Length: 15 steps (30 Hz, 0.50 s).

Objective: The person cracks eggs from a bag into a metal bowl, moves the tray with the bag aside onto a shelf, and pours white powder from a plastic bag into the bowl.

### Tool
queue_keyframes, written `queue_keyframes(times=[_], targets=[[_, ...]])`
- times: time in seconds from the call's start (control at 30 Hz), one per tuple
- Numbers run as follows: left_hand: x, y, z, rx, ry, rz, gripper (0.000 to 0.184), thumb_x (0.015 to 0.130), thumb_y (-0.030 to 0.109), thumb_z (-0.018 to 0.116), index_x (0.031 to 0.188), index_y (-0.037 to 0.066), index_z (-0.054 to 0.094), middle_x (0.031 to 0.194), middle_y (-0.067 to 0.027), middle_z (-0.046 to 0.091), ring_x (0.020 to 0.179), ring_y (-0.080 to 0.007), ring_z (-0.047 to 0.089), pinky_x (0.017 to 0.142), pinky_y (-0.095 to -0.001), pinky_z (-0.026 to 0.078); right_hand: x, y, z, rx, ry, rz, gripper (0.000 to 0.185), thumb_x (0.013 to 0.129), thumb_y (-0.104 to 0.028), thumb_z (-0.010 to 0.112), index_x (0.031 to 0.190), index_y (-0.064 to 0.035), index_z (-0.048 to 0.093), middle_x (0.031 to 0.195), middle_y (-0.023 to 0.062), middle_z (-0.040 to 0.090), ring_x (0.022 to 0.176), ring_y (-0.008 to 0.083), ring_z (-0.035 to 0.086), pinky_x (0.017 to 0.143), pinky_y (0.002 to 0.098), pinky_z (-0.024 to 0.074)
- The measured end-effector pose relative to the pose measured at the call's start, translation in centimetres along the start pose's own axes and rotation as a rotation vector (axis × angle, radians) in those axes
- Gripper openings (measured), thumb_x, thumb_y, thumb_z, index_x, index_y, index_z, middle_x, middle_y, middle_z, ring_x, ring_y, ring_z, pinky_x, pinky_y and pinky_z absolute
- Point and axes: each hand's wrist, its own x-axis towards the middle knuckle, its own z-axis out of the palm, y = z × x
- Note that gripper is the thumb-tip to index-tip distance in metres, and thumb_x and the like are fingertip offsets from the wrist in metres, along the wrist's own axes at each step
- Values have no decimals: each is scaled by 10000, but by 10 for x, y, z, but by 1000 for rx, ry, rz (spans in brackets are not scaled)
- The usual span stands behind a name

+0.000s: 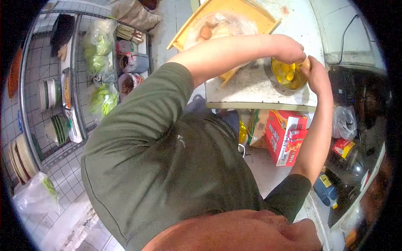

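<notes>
Both hands meet above the right rim of a round metal bowl (pixel 274 79). Several yellow egg yolks (pixel 289 76) lie in it, in clear egg white. My left hand (pixel 290 49) reaches across from the left with its fingers curled in at the bowl's edge. Facing it, my right hand (pixel 319 77) is closed too. Between their fingertips is a brown egg (pixel 307 64), largely covered by the fingers; how far its shell is split, I cannot make out. A wooden tray (pixel 184 38) beyond my left forearm bears a clear plastic bag with another brown egg (pixel 205 33).
The bowl stands near the front right corner of a stained white table (pixel 251 94). Underneath is a red carton (pixel 281 136). Shelving (pixel 77 62) on the left carries bagged greens, jars and plates. At right are a dark unit and a large bottle (pixel 349 157).
</notes>
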Motion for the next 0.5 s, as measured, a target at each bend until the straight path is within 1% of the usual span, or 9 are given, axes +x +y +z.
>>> queue_keyframes(times=[0.07,0.13,0.23,0.33,0.37,0.43,0.47,0.5], targets=[[-3,4,-4,18,13,-1,218,825,152,592,1021,104,673,1006,-138,663,924,-340,642,764,-440,519,-1,-1,1,-104,27,0,483,831,-145,660,1262,19,517,1130,237,623,1053,379,601,884,412,481],[-4,5,-1,33,3,-58,213,837,159,577,1016,98,673,1015,-138,662,927,-339,643,767,-435,522,0,-1,4,-184,19,14,487,832,-146,654,1268,18,510,1114,238,622,1047,401,590,878,430,481],[-7,3,3,-12,37,-127,226,846,178,568,1027,85,664,1028,-140,658,925,-341,642,774,-430,526,-9,-6,1,-195,24,41,488,839,-151,645,1275,15,501,1110,237,616,1044,404,583,885,434,474],[-13,-2,7,-97,138,-155,267,845,204,577,1071,79,645,1034,-145,653,925,-338,639,791,-427,523,-14,6,10,-59,148,-14,489,839,-152,648,1278,9,505,1155,244,594,1074,394,572,910,427,462],[-15,-5,7,-123,180,-160,286,844,213,582,1090,79,637,1035,-146,652,926,-336,637,799,-427,522,-14,11,14,-39,134,-24,491,839,-151,651,1280,8,506,1163,245,591,1082,392,569,918,425,459],[-23,-1,4,-182,177,-178,345,851,225,593,1173,103,610,1050,-158,642,968,-338,621,845,-430,504,-16,14,22,6,94,-43,495,839,-150,656,1284,7,507,1178,248,584,1097,389,563,933,419,452],[-25,0,2,-209,174,-184,378,855,231,598,1215,116,597,1057,-164,638,989,-340,612,867,-431,495,-18,16,21,35,109,-20,498,835,-128,664,1286,15,507,1190,247,583,1100,386,569,932,409,458],[-25,-1,2,-239,195,-183,377,859,234,596,1217,115,595,1060,-164,636,990,-340,611,870,-432,494,-17,19,19,68,149,-27,498,835,-121,665,1287,15,507,1191,246,584,1096,383,573,928,405,461]])
